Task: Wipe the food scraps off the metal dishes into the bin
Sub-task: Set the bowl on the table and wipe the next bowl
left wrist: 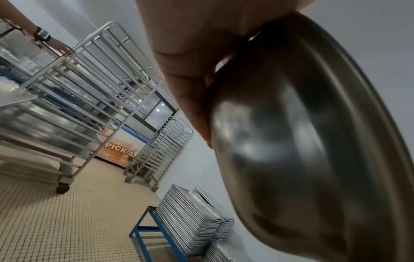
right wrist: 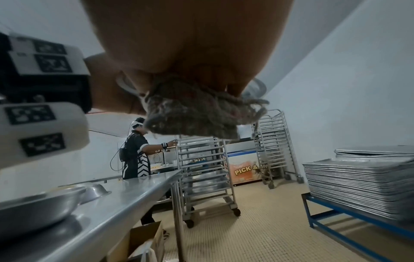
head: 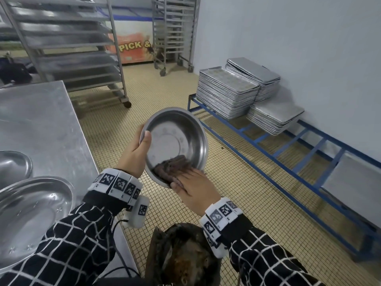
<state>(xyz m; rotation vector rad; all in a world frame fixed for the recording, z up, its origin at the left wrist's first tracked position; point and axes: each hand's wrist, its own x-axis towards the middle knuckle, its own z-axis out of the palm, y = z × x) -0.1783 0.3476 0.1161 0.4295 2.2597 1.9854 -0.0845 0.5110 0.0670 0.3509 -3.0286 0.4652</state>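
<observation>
Bowl (head: 175, 141) gripped by left hand (head: 135, 153), tilted over bin (head: 185, 254); cloth (head: 171, 166) pressed inside by right hand (head: 193, 188) (flat-fingered). Two dishes (head: 31, 213) on table pending.

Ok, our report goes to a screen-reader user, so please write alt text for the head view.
A left hand tilts a metal dish over a dirty bin while the right hand presses a brown rag inside it. More dishes sit on a steel table at left.
</observation>
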